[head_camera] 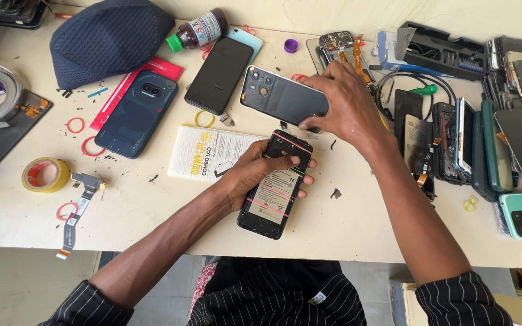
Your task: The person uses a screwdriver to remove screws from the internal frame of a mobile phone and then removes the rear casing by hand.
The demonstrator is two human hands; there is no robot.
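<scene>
My left hand (255,172) grips an opened black phone (272,202) lying on the cream table (152,211); its battery shows and pink rubber bands wrap it. My thumb rests on its upper part. Just behind it, my right hand (342,102) holds the right end of a dark phone back cover (279,96) with a camera cutout, tilted a little above the table. A white printed box (203,152) lies left of the opened phone.
A dark blue phone (135,111), a black phone face down (219,75), a brown bottle (197,31), a navy cap (107,39), tape rolls (45,175) and a flex cable (77,211) lie left. Several phones and cases (502,151), cables and a tool tray (442,51) crowd the right.
</scene>
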